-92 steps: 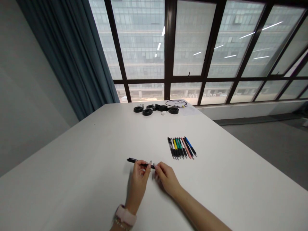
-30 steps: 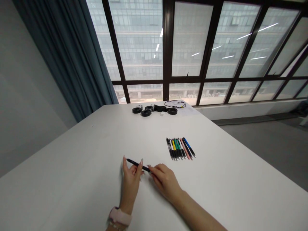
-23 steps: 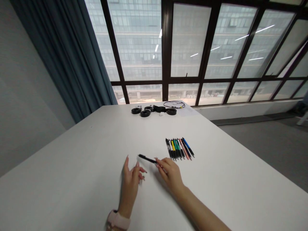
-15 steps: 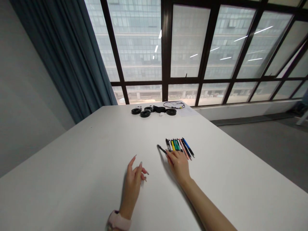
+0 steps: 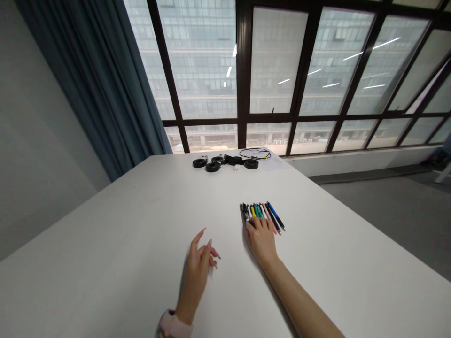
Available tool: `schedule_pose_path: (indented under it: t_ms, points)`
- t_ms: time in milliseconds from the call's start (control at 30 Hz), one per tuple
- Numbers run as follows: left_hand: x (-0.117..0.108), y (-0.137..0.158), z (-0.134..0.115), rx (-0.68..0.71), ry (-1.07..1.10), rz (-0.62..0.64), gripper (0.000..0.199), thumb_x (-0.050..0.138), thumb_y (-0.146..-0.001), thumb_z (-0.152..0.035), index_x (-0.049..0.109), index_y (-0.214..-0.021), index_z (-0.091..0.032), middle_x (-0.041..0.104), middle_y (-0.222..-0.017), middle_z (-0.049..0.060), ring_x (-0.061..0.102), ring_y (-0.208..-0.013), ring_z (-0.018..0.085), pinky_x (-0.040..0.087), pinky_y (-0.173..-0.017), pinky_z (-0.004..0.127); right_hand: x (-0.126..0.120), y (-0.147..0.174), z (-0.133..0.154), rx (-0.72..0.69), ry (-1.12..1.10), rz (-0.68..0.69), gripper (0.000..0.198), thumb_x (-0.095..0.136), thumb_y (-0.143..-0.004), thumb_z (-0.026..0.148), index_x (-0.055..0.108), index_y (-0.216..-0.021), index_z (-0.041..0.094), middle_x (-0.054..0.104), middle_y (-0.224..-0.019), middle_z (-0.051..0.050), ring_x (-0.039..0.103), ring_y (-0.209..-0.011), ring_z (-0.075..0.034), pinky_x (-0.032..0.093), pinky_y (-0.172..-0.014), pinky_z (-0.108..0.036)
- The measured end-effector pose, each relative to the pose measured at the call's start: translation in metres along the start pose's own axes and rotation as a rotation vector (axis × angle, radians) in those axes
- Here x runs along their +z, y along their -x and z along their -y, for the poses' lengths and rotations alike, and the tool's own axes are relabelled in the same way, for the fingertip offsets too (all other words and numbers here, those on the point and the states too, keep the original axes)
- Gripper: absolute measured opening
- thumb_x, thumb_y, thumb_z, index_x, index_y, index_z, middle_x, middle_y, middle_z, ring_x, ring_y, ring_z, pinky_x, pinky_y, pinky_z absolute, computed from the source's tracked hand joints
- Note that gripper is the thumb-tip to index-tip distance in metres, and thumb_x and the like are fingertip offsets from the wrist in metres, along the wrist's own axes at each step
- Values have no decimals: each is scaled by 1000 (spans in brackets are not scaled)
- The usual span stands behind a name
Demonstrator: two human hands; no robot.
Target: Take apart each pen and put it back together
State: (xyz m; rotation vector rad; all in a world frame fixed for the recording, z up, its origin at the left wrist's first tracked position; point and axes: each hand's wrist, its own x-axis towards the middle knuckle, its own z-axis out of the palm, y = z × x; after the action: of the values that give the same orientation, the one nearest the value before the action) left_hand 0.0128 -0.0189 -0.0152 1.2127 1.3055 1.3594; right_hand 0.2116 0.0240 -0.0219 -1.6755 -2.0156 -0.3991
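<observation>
My right hand [image 5: 262, 240] is closed at the left end of a row of pens, with its fingertips on a black pen [image 5: 242, 210]. That pen lies alongside the others, and its near end is hidden by my fingers. The row holds several pens side by side, among them a yellow pen [image 5: 252, 211], a green pen [image 5: 260, 212] and, at the right end, a blue and black pen [image 5: 276, 216]. My hand covers the near ends of most of them. Left of the row, my left hand [image 5: 198, 265] hovers over the table with its fingers apart, holding nothing.
Toward the far end of the white table [image 5: 141, 225] lie several rolls of black tape [image 5: 213, 167], a bundled black object [image 5: 233, 160] and a coiled black cable [image 5: 254, 153]. A blue curtain [image 5: 95, 84] and large windows stand beyond.
The black pen has turned from slanting out to the left to lying in line with the row. My right hand shifted slightly with it; my left hand moved a little to the right.
</observation>
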Motion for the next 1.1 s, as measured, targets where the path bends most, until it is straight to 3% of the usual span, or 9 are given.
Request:
schedule_pose_path:
  t_ms: [167,433,667,933,1100]
  points:
    - [0,0,0,1,-18,7,68,55,-88,-59,41,-140,-18,60,-65,-6,50,-50,11,38,-46,22,-1,1,1,8,-2,17,22,58,-90,10,74,-103,18,68,-123,-12,57,-104,-29,35,-96,-43]
    - [1,-1,2,-23,-9,4,68,57,-85,-61,44,-136,-18,60,-64,-6,51,-48,12,37,-45,22,1,2,1,14,-20,-17,20,59,-89,13,75,-101,17,70,-120,-11,59,-102,-29,38,-95,-43]
    - [1,-2,5,-20,-9,20,66,56,-86,-59,44,-136,-18,60,-64,-6,51,-48,11,39,-46,22,7,4,-1,-14,-41,-58,27,59,-87,11,70,-111,18,68,-124,-11,59,-109,-28,39,-100,-44]
    - [3,-2,9,-32,-8,18,71,58,-83,-63,44,-136,-17,60,-63,-5,51,-49,12,35,-44,22,11,7,1,-47,-112,-23,29,61,-93,25,65,-120,19,59,-139,-13,52,-128,-27,30,-114,-47]
    - [5,-1,7,-26,-17,21,69,58,-83,-64,46,-133,-18,61,-64,-5,50,-50,12,34,-44,22,3,5,1,-19,-105,-3,26,59,-95,25,65,-119,17,57,-140,-17,51,-127,-29,32,-111,-48]
